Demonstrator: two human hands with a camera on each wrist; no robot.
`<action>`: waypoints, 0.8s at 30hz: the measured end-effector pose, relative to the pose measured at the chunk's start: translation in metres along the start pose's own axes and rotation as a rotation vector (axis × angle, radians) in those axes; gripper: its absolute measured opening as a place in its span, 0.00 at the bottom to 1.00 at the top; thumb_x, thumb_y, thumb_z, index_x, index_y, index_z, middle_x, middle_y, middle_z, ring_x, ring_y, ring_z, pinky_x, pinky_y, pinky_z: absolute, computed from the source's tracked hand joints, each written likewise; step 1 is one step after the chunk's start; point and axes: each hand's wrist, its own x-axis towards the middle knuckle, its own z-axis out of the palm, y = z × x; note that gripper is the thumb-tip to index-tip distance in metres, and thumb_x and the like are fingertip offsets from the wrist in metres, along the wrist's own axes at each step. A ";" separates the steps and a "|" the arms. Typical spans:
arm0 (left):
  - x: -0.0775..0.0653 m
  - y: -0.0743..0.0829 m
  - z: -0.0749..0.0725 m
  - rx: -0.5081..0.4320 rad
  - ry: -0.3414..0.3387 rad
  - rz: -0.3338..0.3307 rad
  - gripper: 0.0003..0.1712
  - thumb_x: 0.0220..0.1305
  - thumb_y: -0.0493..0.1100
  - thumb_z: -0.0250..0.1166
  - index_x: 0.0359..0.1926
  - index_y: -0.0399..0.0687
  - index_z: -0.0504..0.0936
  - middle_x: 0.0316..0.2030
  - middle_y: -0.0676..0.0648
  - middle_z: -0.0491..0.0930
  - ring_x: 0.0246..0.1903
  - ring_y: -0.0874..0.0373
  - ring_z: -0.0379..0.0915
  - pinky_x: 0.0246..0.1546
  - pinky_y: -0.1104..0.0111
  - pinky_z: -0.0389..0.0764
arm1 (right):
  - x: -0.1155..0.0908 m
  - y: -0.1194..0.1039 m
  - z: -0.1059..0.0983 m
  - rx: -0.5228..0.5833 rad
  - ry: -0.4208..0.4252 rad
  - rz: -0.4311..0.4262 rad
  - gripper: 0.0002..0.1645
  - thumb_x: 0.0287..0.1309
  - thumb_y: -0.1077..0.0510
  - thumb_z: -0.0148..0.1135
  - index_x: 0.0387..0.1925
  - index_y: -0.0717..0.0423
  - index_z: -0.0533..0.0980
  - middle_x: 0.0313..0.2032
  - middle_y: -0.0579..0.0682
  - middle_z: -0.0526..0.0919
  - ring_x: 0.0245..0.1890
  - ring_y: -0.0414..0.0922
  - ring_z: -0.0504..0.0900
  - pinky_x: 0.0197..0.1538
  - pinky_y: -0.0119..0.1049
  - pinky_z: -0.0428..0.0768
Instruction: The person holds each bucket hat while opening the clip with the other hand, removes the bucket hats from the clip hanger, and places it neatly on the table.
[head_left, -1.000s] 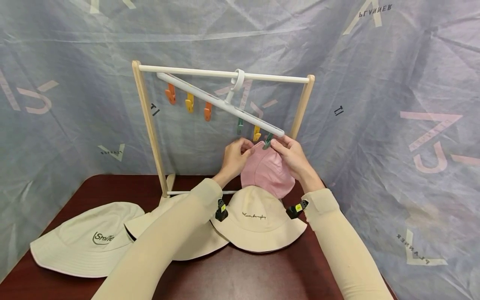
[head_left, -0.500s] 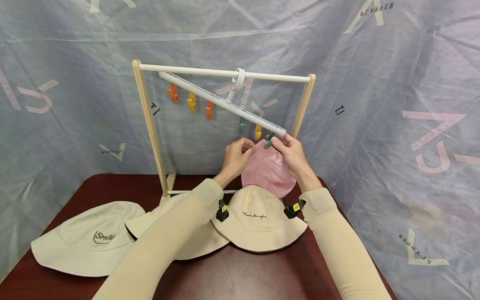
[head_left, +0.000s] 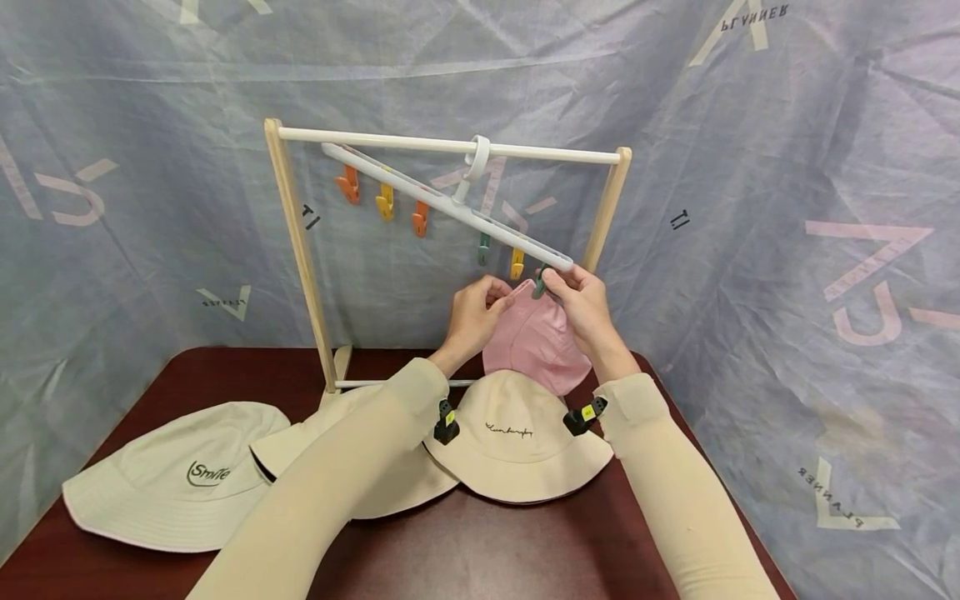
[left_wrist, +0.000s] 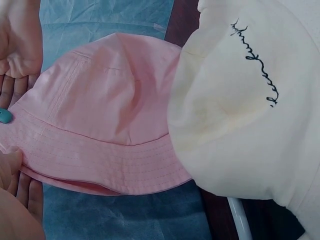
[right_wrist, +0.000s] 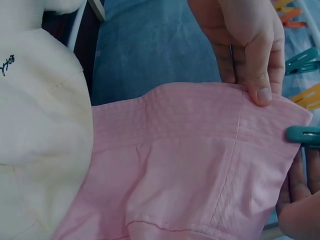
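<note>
A pink bucket hat [head_left: 525, 337] hangs brim up below the low right end of a white clip hanger [head_left: 427, 193]. With thumb and fingers, my left hand [head_left: 474, 312] pinches the brim's edge, as the right wrist view also shows for the left hand [right_wrist: 250, 50]. My right hand [head_left: 585, 308] pinches the green end clip [head_left: 539, 289], its fingers reaching behind the hanger's tip. In the right wrist view the clip's tip [right_wrist: 300, 134] lies over the brim close to its edge. Whether it bites the cloth, I cannot tell.
The hanger hooks over the top bar of a wooden rack [head_left: 292, 225]; several orange, yellow and green clips hang from it. Below on the dark red table [head_left: 480, 550] lie a cream hat [head_left: 517, 450], a second one partly under my left sleeve, and a "Smile" hat [head_left: 172, 483].
My right thumb has shifted up slightly on the green clip. The hanger's left end has swung a little to the right. My left hand keeps its pinch on the pink bucket hat.
</note>
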 end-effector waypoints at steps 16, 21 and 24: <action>0.000 0.004 0.000 -0.003 0.001 0.001 0.06 0.74 0.43 0.70 0.46 0.44 0.86 0.41 0.46 0.88 0.41 0.55 0.84 0.45 0.64 0.84 | 0.003 -0.003 0.005 -0.015 0.093 -0.001 0.21 0.73 0.60 0.67 0.59 0.72 0.78 0.37 0.41 0.90 0.43 0.37 0.87 0.67 0.52 0.77; 0.000 0.004 0.000 -0.007 0.000 -0.009 0.06 0.74 0.43 0.70 0.45 0.45 0.86 0.41 0.47 0.88 0.41 0.55 0.84 0.45 0.64 0.84 | 0.003 -0.004 0.007 -0.033 0.112 0.016 0.18 0.74 0.61 0.67 0.57 0.70 0.79 0.35 0.38 0.89 0.43 0.38 0.87 0.65 0.47 0.78; 0.000 0.004 0.000 -0.007 -0.002 -0.009 0.06 0.74 0.42 0.70 0.45 0.45 0.86 0.41 0.47 0.87 0.41 0.55 0.84 0.45 0.65 0.84 | 0.003 -0.004 0.007 -0.040 0.118 0.020 0.17 0.74 0.61 0.66 0.57 0.69 0.80 0.35 0.37 0.88 0.44 0.38 0.87 0.64 0.45 0.79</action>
